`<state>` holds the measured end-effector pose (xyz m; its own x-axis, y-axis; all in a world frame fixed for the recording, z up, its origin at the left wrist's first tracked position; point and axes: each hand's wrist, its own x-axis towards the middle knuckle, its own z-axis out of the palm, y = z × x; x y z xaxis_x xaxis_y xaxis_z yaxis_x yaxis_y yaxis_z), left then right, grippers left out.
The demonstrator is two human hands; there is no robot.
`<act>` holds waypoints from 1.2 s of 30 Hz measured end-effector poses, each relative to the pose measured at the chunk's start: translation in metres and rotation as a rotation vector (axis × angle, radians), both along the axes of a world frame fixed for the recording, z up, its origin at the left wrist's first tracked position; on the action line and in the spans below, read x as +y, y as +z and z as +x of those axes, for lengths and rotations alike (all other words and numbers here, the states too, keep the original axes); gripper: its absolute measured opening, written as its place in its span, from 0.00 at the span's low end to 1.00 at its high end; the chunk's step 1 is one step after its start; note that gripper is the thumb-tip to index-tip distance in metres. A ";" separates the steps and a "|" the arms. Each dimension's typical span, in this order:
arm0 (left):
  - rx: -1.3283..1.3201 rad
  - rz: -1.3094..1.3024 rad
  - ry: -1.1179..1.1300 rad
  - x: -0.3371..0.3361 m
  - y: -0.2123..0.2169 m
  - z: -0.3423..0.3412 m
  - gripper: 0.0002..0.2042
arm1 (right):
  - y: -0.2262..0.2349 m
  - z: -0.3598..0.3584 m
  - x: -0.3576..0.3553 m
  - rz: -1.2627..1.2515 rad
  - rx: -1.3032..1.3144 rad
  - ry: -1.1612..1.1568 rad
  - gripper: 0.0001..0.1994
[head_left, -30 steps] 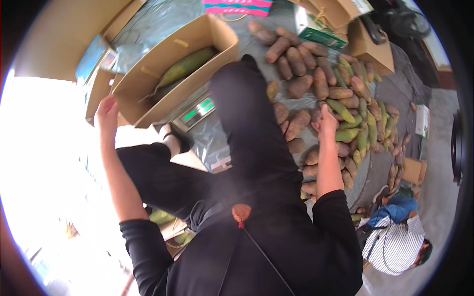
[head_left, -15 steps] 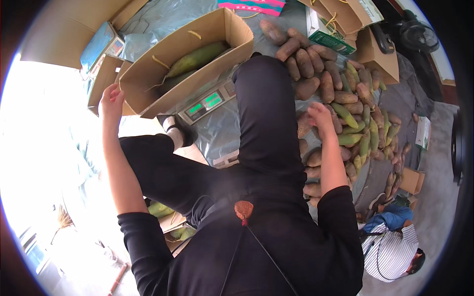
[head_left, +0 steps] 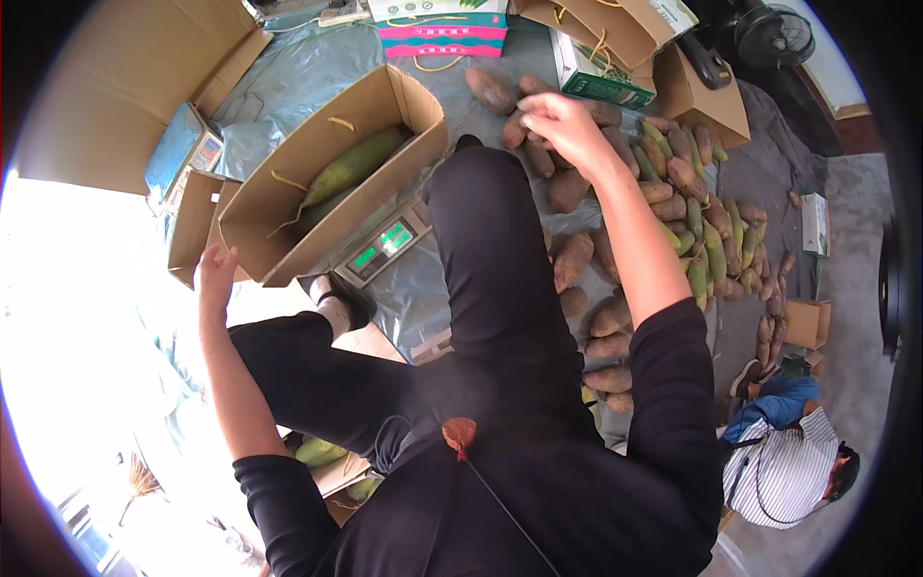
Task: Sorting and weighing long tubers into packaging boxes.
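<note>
A brown cardboard box [head_left: 279,168] stands tilted in the view on a weighing scale [head_left: 386,242] with a lit green display. Long green radishes [head_left: 351,171] lie inside it. My left hand [head_left: 214,276] is by the box's near left corner, fingers loosely apart, nothing seen in them. My right hand [head_left: 565,127] reaches forward over brown, soil-covered radishes [head_left: 492,91], its fingers partly bent and apart with nothing visible between them. Whether it touches the radish beneath cannot be made out.
A large pile of green and brown radishes [head_left: 716,252] spreads to my right. Around it stand a green-and-white carton [head_left: 601,85], open cardboard boxes [head_left: 707,96] and a black fan [head_left: 772,37]. A pink-and-teal box [head_left: 442,37] is ahead. A person in stripes [head_left: 784,471] sits at lower right.
My right hand has moved forward and left, from the near radishes to the far end of the pile. My left hand stays near the box corner. The whole view has shifted slightly.
</note>
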<state>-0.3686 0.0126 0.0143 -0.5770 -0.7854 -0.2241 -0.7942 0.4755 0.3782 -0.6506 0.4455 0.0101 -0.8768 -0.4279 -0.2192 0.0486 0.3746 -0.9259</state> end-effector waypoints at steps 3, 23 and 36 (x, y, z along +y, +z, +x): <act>-0.038 0.011 -0.037 -0.018 -0.014 0.004 0.26 | 0.010 -0.034 -0.035 0.099 0.291 0.174 0.16; -0.210 0.396 0.061 -0.011 -0.002 -0.012 0.22 | -0.039 -0.053 -0.169 0.701 0.401 0.257 0.13; -0.431 0.369 -0.036 -0.017 -0.003 -0.022 0.20 | -0.014 -0.067 -0.174 0.883 0.414 0.514 0.20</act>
